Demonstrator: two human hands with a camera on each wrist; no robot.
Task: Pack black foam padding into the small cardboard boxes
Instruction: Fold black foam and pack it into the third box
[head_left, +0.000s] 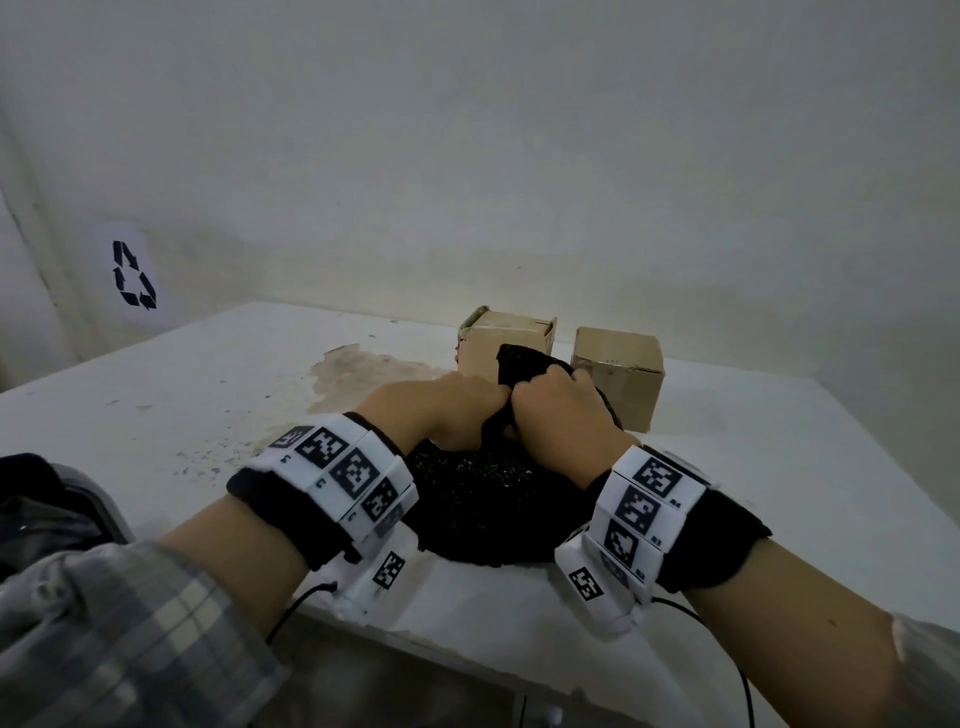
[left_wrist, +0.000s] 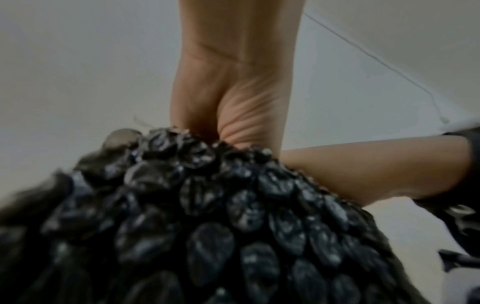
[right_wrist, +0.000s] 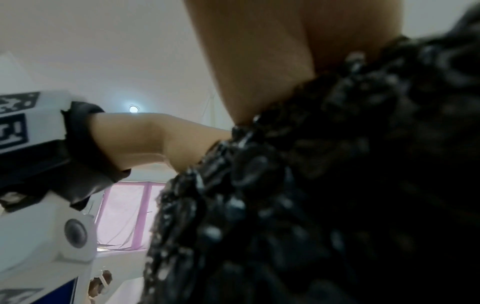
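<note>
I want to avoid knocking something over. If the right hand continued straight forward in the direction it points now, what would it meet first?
Probably the right cardboard box, just beyond the right hand, which grips the black padding. Depth is uncertain; the left cardboard box is close too.

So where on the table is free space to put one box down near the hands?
Bare tabletop lies to the right of the right hand, below the right cardboard box. The left side, beside the stained patch, is also free. The middle is crowded: both hands, left hand included, grip the black padding before the left cardboard box.
</note>
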